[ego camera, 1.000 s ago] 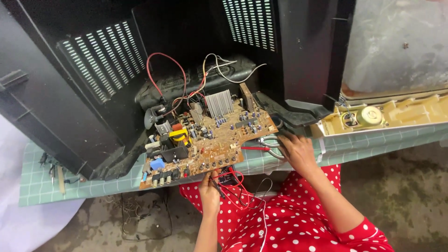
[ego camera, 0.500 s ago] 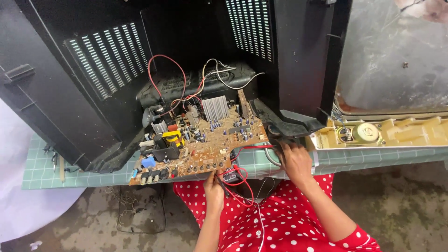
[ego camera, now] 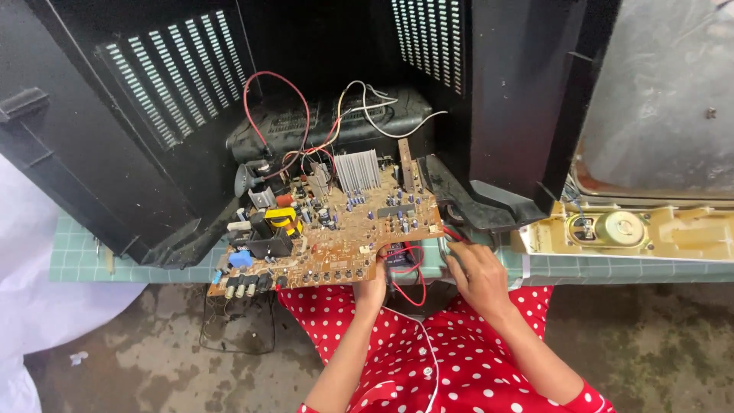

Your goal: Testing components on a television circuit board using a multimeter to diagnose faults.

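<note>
Two hands: left hand (ego camera: pixel 372 280) gripping circuit board (ego camera: pixel 336 233) edge, right hand (ego camera: pixel 475 269) seemingly open, palm-down.

This looks like a small repair place for old electronics, maybe at the edge of a home. A big black TV shell (ego camera: pixel 229 115) lies open on a surface (ego camera: pixel 84 260) covered with small green tiles. A brown circuit board (ego camera: pixel 336 237) full of little parts sticks out of it, with red and white wires (ego camera: pixel 275 99) looping behind. A round speaker (ego camera: pixel 619 227) sits in a yellowed plastic frame (ego camera: pixel 688 237) nearby. The floor (ego camera: pixel 650 344) below is rough, stained concrete.
</note>
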